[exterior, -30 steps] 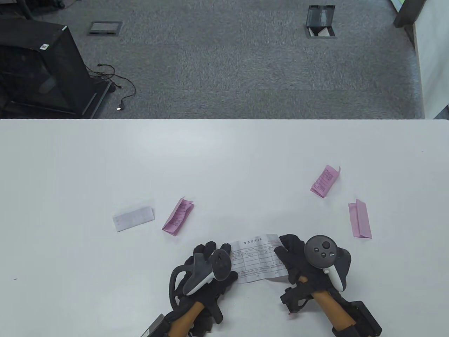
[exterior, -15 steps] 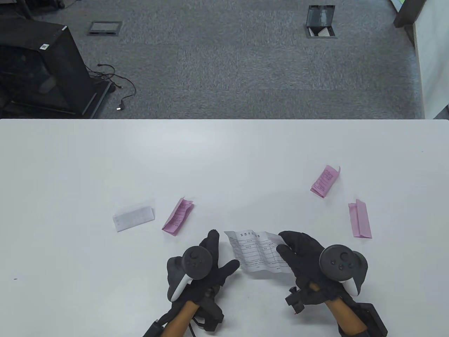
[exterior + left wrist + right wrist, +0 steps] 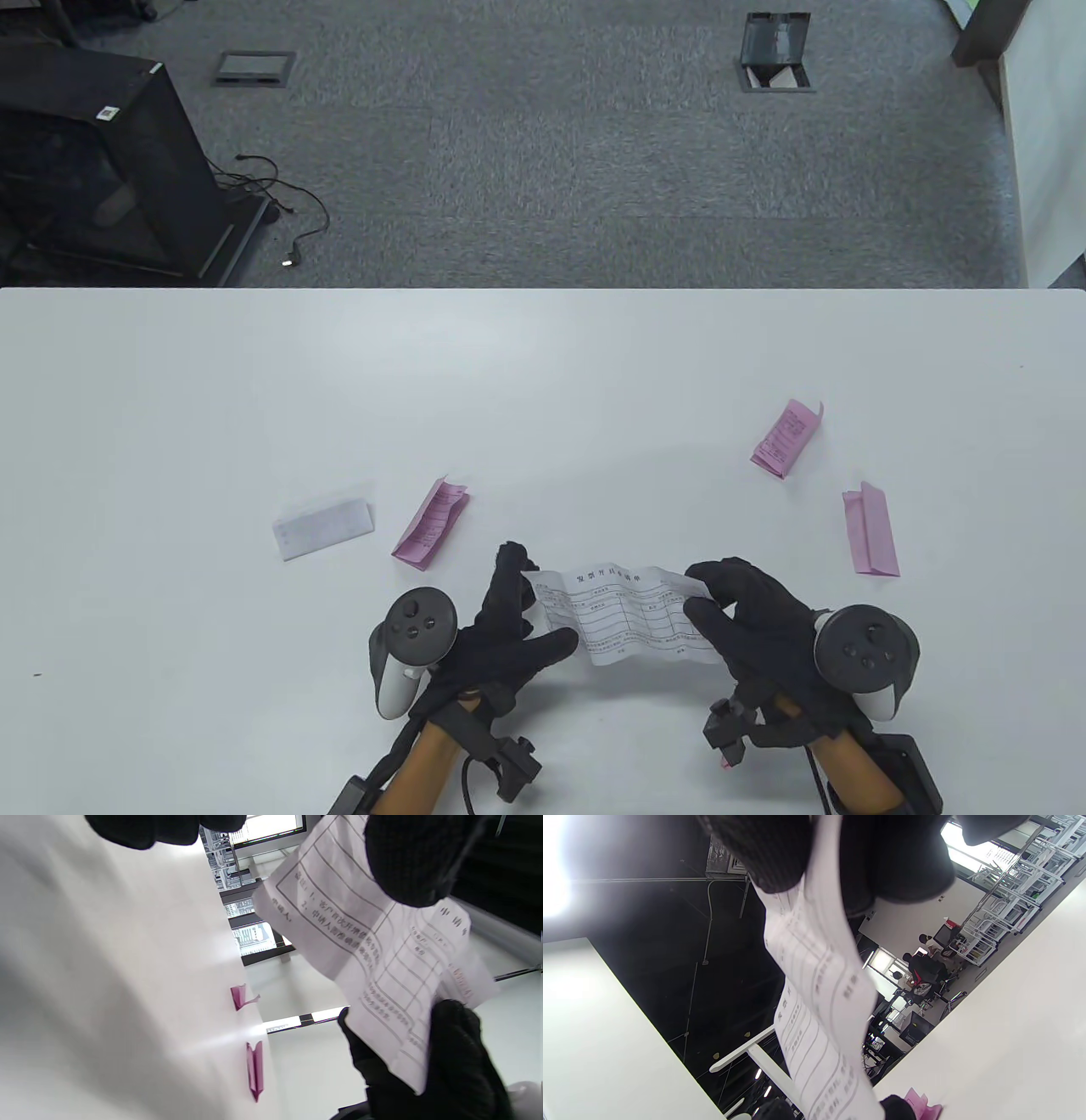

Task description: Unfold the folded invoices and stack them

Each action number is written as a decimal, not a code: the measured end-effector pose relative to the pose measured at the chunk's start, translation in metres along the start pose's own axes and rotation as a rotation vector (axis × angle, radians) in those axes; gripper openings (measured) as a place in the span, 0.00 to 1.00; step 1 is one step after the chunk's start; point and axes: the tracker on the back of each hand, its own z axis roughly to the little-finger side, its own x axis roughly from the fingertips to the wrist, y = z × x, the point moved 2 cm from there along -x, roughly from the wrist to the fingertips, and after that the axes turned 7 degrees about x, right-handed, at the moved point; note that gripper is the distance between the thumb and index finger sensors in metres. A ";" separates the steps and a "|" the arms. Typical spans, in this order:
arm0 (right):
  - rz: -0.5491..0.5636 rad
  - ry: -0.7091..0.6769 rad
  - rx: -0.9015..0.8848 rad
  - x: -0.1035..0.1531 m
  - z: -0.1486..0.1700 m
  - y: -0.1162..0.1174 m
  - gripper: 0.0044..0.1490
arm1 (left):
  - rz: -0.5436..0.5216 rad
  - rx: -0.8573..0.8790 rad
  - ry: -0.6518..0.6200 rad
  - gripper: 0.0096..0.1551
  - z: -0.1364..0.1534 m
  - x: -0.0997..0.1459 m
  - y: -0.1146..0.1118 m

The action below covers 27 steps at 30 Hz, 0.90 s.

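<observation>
Open invoice (image 3: pixel 624 624) between left hand (image 3: pixel 501 645) and right hand (image 3: pixel 751 632)

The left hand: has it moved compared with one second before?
Yes. The left hand shifted left and now grips the left edge of the white invoice, its tracker ending nearer the folded pink invoice.

Beyond the white table (image 3: pixel 543 356) lies grey carpet (image 3: pixel 551 170) with a black cabinet (image 3: pixel 102 161) at the left (a loose black cable (image 3: pixel 293 212) trails from its foot), two floor boxes, one shut (image 3: pixel 254 68) and one open (image 3: pixel 775 61), and a white partition (image 3: pixel 1048 144) at the right.
</observation>
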 end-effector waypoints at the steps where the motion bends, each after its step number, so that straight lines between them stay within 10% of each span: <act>1: 0.004 0.006 -0.006 0.000 0.002 0.000 0.24 | -0.009 0.031 -0.018 0.67 0.000 0.000 0.001; 10: 0.013 0.097 -0.008 -0.003 0.024 0.004 0.24 | -0.183 0.040 -0.058 0.34 -0.006 0.005 0.008; 27: -0.039 0.328 0.161 -0.007 0.075 0.031 0.25 | -0.331 -0.253 0.069 0.34 -0.005 0.000 0.013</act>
